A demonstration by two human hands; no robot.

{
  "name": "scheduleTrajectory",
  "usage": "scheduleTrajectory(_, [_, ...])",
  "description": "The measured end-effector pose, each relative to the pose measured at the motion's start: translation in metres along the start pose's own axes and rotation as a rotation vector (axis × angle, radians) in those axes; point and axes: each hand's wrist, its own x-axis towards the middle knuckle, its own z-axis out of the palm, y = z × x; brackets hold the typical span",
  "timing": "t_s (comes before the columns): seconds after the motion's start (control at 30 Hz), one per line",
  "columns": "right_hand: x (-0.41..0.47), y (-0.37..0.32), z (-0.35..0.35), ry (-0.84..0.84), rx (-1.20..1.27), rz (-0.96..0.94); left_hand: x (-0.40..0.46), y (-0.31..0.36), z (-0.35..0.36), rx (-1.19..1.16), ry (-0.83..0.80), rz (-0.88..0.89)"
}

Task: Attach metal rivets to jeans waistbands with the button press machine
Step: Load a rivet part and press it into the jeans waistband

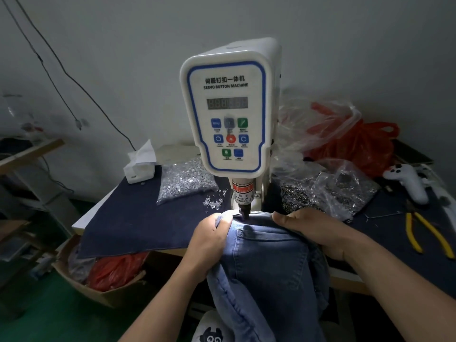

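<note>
A white servo button machine (227, 107) stands at the middle of the table, its black punch tip (244, 214) down on the waistband of blue jeans (266, 262). My left hand (209, 240) grips the waistband's left edge, fingers curled round the denim just left of the punch. My right hand (313, 230) holds the waistband on the right, thumb on top, fingers under the fabric. The jeans hang off the table's front edge toward me. A clear bag of silver rivets (183, 180) lies left of the machine, with a few loose ones (214, 199) beside it.
Bags of dark metal caps (328, 191) lie right of the machine, with red plastic bags (355, 141) behind. Yellow-handled pliers (429, 233) and a white controller (409, 181) lie far right. A tissue box (140, 166) sits back left. A cardboard box (98, 275) stands on the green floor.
</note>
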Motion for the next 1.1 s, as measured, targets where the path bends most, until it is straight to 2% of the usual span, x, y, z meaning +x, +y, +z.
scheduleTrajectory(0.23, [0.016, 0.010, 0.006, 0.146, -0.025, 0.048, 0.015, -0.004, 0.012, -0.014, 0.000, -0.114])
scheduleTrajectory(0.37, [0.018, 0.010, 0.004, 0.062, -0.059, 0.039, 0.020, -0.001, 0.014, -0.036, 0.002, -0.116])
scheduleTrajectory(0.73, [0.017, 0.018, 0.004, 0.088, 0.041, -0.001, 0.018, -0.003, 0.016, -0.039, -0.031, -0.084])
scheduleTrajectory(1.1, [0.015, 0.020, 0.006, 0.092, 0.046, -0.024, 0.018, -0.010, 0.016, 0.080, 0.046, -0.054])
